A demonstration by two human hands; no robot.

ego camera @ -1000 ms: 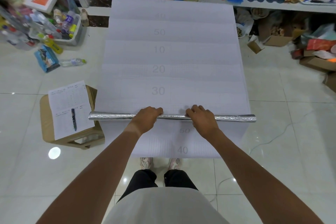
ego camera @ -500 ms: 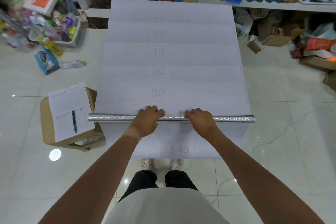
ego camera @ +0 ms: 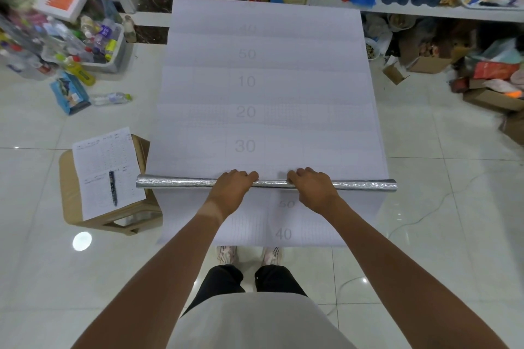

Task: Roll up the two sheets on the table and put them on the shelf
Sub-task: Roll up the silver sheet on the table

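Head view: a silver foil-backed roll (ego camera: 266, 183) lies crosswise on the white gridded sheet (ego camera: 263, 88) that covers the table, just nearer the person than the printed "30". The left hand (ego camera: 231, 191) and right hand (ego camera: 313, 190) both sit on top of the roll close to its middle, fingers curled over its far side and grasping it. Both ends of the roll overhang the sheet's edges. Nearer the person than the roll, a second layer marked "50" and "40" hangs over the table edge. The shelf (ego camera: 425, 10) stands beyond the roll, to the right.

With both hands near the centre, the unsupported ends could lag or loosen, so the roll may wind unevenly and telescope. Most of the sheet is not yet rolled.
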